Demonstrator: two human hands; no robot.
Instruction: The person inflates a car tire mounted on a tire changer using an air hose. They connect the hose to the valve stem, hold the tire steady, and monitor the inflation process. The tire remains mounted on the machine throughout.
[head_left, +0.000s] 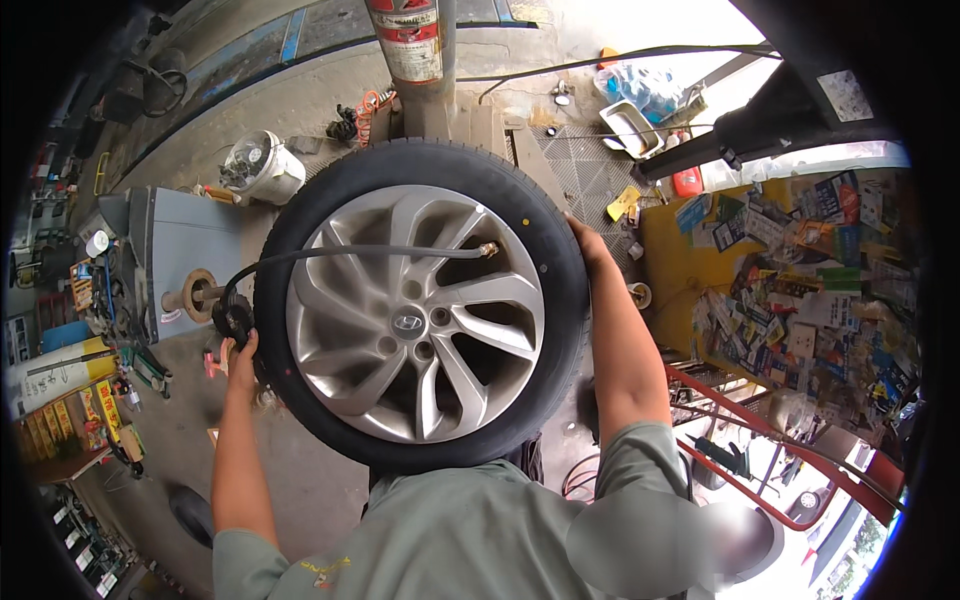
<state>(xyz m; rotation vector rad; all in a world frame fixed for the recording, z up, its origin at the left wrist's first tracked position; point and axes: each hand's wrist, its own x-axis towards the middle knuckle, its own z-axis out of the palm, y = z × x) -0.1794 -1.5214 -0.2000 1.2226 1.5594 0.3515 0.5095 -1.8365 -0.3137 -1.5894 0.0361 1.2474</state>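
A wheel with a black tyre (560, 300) and a silver alloy rim (405, 315) fills the middle of the view, its face turned up toward me. On its left side my left hand (245, 348) is closed around a black, round-bodied tyre inflator (233, 316), partly hidden against the tyre's edge. From there a black air hose (350, 249) arches over the spokes to a brass chuck (488, 250) at the rim's upper right. My right hand (587, 242) grips the tyre's right edge, some fingers out of sight behind the tread.
A grey metal machine (195, 245) with a brown-flanged shaft stands left of the wheel. Beyond it is a white bucket (263, 168). A red-labelled post (415, 50) rises at the far side. To the right are a sticker-covered yellow panel (690, 240) and a red frame (725, 410).
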